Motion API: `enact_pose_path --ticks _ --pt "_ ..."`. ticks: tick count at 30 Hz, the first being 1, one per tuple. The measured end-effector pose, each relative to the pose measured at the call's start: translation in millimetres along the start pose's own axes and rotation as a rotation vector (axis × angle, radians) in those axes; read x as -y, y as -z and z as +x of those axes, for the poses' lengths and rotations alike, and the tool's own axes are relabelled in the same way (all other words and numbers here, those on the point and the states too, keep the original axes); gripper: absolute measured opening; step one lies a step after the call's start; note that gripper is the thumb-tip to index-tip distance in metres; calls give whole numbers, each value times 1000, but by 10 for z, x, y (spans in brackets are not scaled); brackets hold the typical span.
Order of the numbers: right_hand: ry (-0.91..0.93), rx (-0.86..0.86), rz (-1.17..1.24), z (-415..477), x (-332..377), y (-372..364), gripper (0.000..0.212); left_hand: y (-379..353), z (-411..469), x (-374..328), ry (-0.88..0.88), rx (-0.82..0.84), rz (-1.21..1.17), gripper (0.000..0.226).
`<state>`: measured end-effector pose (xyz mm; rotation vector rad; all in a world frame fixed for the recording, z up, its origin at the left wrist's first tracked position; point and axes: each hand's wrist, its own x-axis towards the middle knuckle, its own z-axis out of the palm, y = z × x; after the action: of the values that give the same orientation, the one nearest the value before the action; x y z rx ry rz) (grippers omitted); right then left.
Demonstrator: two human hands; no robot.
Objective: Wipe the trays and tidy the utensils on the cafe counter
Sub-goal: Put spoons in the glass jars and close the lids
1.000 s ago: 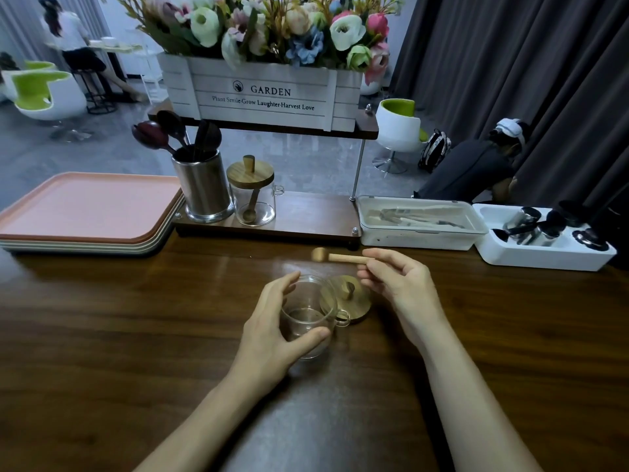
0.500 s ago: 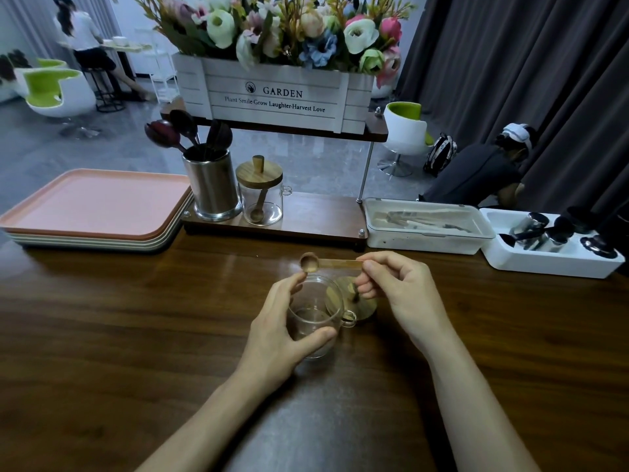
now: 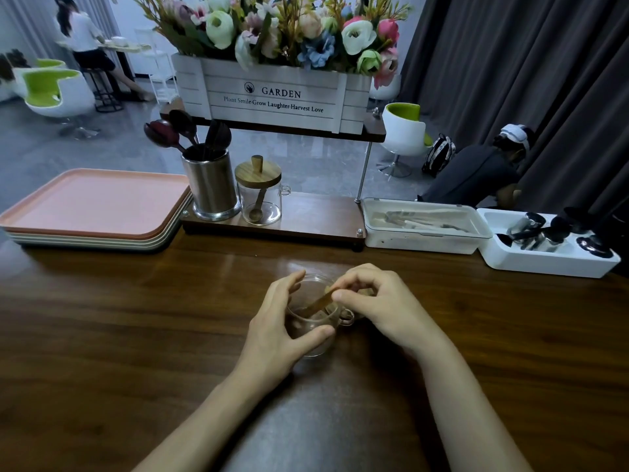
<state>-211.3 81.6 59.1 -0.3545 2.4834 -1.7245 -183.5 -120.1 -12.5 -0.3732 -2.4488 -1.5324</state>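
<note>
— Where's the spoon point(image 3: 318, 303)?
— In the glass jar point(image 3: 311, 321), slanting, bowl end down inside, handle sticking up over the rim. The right hand point(image 3: 377, 301) pinches the handle end between thumb and fingertips.
— And the left hand point(image 3: 279, 327)?
— Wrapped round the jar's left side, thumb across the front, gripping it. The jar stands on the wood surface point(image 3: 136, 335), about the middle, its small glass handle pointing right.
— What's behind?
— A low shelf point(image 3: 313, 216) with a steel cup point(image 3: 212, 189) of dark spoons and, just beside it, a second jar point(image 3: 260, 195) with a wooden lid and a spoon inside. A flower box point(image 3: 272, 93) sits on the shelf's upper tier.
— The trays point(image 3: 95, 206)?
— Stacked at the far left, pink one on top. To the right, a white bin point(image 3: 425, 226) of utensils touches a white tray point(image 3: 544, 250) of metal pieces.
</note>
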Motion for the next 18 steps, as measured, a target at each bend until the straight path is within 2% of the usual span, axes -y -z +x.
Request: enact_pose_path --ticks 6,11,18 --pt "-25 82 -114 46 -68 -197 9 -4 0 -4 8 -6 -10 88" --pt "-12 15 -185 47 -83 -202 10 -6 -1 1 13 -4 -23 89" --pt "43 -46 -35 11 -192 -221 16 0 0 3 5 8 -12 88"
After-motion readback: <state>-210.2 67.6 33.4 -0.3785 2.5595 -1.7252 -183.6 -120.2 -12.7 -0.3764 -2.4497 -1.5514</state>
